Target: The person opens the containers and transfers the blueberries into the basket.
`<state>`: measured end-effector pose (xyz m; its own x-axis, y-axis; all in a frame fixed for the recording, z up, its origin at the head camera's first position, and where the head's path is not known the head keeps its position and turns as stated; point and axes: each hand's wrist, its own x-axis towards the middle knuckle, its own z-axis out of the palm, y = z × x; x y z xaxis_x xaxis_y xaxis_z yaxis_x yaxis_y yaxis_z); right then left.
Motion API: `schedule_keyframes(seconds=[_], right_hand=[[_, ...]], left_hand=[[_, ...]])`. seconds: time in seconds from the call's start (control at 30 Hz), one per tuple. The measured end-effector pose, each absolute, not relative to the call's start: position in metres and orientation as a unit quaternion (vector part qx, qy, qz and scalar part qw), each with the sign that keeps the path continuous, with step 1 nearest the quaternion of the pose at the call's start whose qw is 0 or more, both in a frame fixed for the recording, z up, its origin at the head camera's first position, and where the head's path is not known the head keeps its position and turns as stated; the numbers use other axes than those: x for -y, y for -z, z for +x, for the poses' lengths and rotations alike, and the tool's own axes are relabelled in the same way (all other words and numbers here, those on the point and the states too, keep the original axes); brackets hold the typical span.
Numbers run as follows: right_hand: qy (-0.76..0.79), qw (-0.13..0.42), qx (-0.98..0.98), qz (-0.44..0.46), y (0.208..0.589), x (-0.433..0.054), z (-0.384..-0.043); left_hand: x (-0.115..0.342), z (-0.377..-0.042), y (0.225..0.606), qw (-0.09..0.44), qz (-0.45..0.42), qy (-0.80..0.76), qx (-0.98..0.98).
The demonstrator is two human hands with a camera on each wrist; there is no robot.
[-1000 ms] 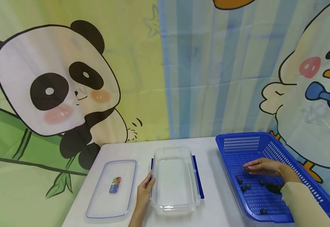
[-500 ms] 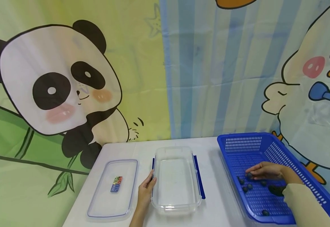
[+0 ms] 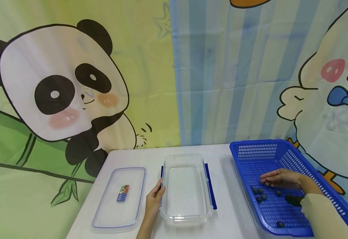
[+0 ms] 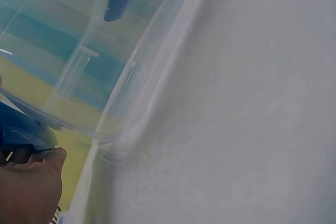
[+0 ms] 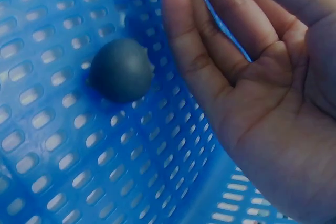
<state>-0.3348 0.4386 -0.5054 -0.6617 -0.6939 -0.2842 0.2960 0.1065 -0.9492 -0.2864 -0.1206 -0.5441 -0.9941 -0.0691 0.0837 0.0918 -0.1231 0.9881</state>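
Note:
My left hand grips the left side of a clear plastic food container, which stands lidless on the table. In the left wrist view its thumb and fingers are at a blue side latch. Over a blue slotted basket is my right hand, fingers extended and holding nothing. Several blueberries lie on the basket floor, most of them left of and below that hand. The right wrist view shows one blueberry beside the fingers, apart from them.
A clear lid with a blue rim and a printed label lies left of the container. Another blue latch sticks out on the container's right. A dark object shows just under my right wrist. A patterned curtain hangs behind the table.
My right hand lowered a pinched blueberry toward the basket floor and let it go; it now lies with the others at the left. The left hand keeps its hold on the container.

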Motion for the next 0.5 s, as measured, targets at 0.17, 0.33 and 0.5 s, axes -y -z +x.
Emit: schedule_keyframes(seconds=[0.17, 0.33, 0.5], right_hand=[[0.644, 0.368, -0.647, -0.177, 0.498, -0.433, -0.337], [0.628, 0.340, -0.678, -0.176, 0.485, -0.429, -0.335], [0.570, 0.281, -0.756, -0.157, 0.460, -0.421, -0.331]], left_hand=[[0.120, -0.286, 0.542, 0.053, -0.012, 0.746, 0.664], [0.128, -0.287, 0.542, 0.009, -0.047, 0.797, 0.602], [0.153, -0.284, 0.524, -0.006, -0.039, 0.874, 0.484]])
